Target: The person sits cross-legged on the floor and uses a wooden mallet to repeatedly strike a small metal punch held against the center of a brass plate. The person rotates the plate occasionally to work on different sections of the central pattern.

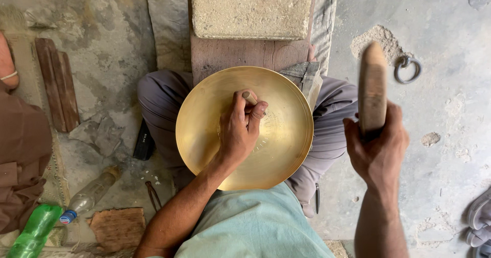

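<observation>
Lying at the lower left on the floor [450,135] are two plastic bottles: one green bottle [33,232] and one clear bottle [87,196] with a blue cap, side by side; any labels are too small to tell. One round brass plate [286,130] rests on the person's lap, tilted against a wooden plank [230,56] that carries one grey stone block [250,7]. The left hand [240,132] sits over the middle of the plate, its grip clamped on one small punch [249,98] whose tip meets the brass. The right hand [378,150] is well apart to the right of the plate, its grip closed around one wooden mallet [372,86], raised and pointing away. One metal ring [407,68] lies on the floor beyond the mallet. Two wooden strips [57,84] lie at the left, near another person's brown sleeve [20,150].
</observation>
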`<state>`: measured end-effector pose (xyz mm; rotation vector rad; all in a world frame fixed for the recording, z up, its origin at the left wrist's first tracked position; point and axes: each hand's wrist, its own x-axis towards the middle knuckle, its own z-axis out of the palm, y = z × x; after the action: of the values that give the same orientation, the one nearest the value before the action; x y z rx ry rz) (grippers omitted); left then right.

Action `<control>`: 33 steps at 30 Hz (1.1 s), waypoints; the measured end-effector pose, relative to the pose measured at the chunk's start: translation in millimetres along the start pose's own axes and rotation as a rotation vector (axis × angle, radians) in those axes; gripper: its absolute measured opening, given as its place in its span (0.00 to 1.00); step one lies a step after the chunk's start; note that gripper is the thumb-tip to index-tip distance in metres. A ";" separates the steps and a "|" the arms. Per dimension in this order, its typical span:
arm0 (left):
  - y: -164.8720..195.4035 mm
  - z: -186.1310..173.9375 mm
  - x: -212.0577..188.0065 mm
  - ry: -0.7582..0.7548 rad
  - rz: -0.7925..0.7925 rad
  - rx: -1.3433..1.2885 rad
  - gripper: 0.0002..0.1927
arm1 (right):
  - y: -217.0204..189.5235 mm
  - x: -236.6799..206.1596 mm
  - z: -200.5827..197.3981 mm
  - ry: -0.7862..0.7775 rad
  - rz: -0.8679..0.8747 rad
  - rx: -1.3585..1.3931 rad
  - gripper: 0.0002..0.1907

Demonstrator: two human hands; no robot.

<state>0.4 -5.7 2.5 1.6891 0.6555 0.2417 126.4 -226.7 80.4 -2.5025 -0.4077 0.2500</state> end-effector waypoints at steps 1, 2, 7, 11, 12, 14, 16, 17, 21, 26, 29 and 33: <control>0.1 -0.1 0.3 0.010 0.037 0.012 0.11 | -10.8 10.0 -3.1 0.024 -0.140 -0.086 0.23; 0.3 0.3 -0.2 0.019 0.073 0.023 0.11 | -21.0 19.7 -6.1 0.044 -0.279 -0.173 0.23; -4.2 2.7 -3.2 0.045 0.126 0.039 0.11 | -65.7 54.2 -8.9 -0.081 -0.586 -0.247 0.25; -12.3 2.4 -4.6 0.049 0.106 0.046 0.11 | -89.4 68.4 -8.5 -0.016 -0.803 -0.460 0.25; -14.3 2.8 -3.9 0.055 0.112 0.062 0.11 | -93.5 72.3 -8.7 -0.005 -0.811 -0.468 0.23; -16.9 2.7 -5.4 0.059 0.117 0.046 0.12 | -100.0 76.1 -10.5 0.012 -0.821 -0.482 0.21; -18.9 2.1 -6.5 0.065 0.127 0.061 0.11 | -104.8 75.5 -14.0 -0.035 -0.770 -0.404 0.23; -19.5 1.6 -7.7 0.069 0.133 0.082 0.11 | -106.5 74.5 -15.6 -0.057 -0.743 -0.366 0.24; -21.9 4.0 -10.7 0.103 0.131 0.143 0.10 | -110.6 73.2 -16.4 -0.129 -0.712 -0.249 0.25; -26.8 5.2 -12.4 0.107 0.242 0.182 0.09 | -109.8 77.9 -14.4 -0.002 -0.981 -0.788 0.17; -28.4 2.9 -10.6 0.063 0.240 0.279 0.05 | -106.5 77.9 -16.2 0.061 -1.010 -0.745 0.10; -25.4 3.5 -7.7 0.004 0.139 0.040 0.10 | -97.6 79.0 -15.2 -0.115 -0.754 -0.611 0.15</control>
<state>-11.5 -10.5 -21.0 1.7758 0.5493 0.3322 181.7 -131.2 142.3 -2.6706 -1.6220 -0.0507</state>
